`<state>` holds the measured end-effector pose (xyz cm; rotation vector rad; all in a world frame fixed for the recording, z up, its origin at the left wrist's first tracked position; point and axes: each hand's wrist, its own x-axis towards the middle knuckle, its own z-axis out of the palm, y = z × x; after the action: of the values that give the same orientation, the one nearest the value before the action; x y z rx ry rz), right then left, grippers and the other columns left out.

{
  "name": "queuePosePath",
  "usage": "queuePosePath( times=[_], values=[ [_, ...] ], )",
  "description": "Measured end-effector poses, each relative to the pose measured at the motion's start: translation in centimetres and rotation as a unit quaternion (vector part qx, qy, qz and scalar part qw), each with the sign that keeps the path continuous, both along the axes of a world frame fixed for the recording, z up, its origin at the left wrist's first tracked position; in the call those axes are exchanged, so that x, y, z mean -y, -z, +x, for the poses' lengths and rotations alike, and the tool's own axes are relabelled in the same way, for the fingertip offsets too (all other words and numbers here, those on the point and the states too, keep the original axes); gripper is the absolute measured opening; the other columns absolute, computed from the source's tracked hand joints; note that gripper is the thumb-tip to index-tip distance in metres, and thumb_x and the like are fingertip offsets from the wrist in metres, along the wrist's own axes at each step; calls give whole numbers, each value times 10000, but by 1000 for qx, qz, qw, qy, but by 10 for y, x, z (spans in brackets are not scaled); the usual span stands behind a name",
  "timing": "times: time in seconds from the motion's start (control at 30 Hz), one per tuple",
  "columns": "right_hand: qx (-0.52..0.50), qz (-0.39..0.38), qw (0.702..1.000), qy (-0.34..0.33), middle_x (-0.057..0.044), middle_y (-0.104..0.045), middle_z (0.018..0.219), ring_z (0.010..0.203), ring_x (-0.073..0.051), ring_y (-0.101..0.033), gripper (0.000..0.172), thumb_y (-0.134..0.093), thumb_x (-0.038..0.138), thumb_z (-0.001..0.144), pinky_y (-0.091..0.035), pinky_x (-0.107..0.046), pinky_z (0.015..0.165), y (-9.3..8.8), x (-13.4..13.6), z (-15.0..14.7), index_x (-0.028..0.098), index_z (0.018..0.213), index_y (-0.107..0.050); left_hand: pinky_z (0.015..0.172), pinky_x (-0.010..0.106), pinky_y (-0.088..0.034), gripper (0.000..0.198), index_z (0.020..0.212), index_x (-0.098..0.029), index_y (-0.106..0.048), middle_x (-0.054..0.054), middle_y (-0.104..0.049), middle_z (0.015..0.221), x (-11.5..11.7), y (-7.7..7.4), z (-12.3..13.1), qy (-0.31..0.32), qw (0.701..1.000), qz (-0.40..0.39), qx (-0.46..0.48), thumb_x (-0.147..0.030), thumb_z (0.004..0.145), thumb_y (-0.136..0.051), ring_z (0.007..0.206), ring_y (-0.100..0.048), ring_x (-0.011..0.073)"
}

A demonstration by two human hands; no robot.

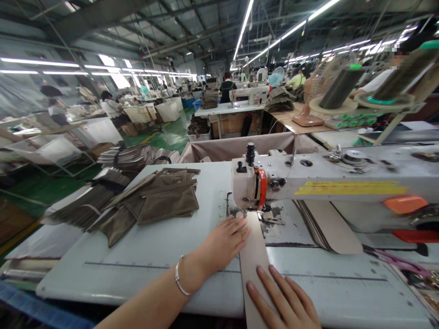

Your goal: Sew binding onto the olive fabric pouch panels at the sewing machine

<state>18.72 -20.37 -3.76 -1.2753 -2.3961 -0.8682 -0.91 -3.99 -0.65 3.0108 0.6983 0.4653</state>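
Observation:
A long beige fabric strip runs from the table's front edge up to the needle area of a white sewing machine. My left hand lies on the strip's left edge close to the presser foot, fingers stretched toward it. A bracelet circles that wrist. Nearer to me, my right hand rests flat on the strip with its fingers apart. Under the machine arm lies a stack of beige strips with rounded ends. The needle itself is hidden by the machine head.
Dark olive fabric pieces lie on the table's left side, beside tied bundles. Pink-handled scissors are at the right. Behind the machine stand a cloth-lined bin and thread cones. Other people work further back.

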Motion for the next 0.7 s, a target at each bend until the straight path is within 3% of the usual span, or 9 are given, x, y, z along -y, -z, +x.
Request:
queuePosePath(
  times=[0.2, 0.57, 0.7],
  values=[
    [13, -4, 1000, 7, -32, -624, 1277, 1075, -262, -629, 507, -502, 470, 867, -452, -396, 837, -8, -9, -5, 333, 1354, -532, 1192, 482, -261, 376, 1351, -195, -495, 77, -500, 1420, -2, -3, 0, -19, 999, -41, 4, -310, 999, -431, 1373, -396, 220],
    [-70, -30, 996, 53, -23, -599, 1314, 1132, -275, -587, 478, -495, 385, 859, -397, -420, 883, 0, -6, -14, 345, 1332, -547, 1185, 488, -273, 381, 1358, -201, -489, 103, -465, 1433, -3, 0, 0, -34, 997, -69, 15, -299, 994, -435, 1380, -384, 229],
    [-9, 19, 1000, 7, -27, -620, 1287, 1076, -248, -616, 479, -461, 453, 874, -409, -388, 844, -2, -10, -10, 327, 1324, -563, 1188, 462, -270, 380, 1352, -206, -495, 103, -477, 1420, -1, -3, 4, -37, 997, -74, 13, -299, 986, -452, 1375, -390, 224]
  ],
)
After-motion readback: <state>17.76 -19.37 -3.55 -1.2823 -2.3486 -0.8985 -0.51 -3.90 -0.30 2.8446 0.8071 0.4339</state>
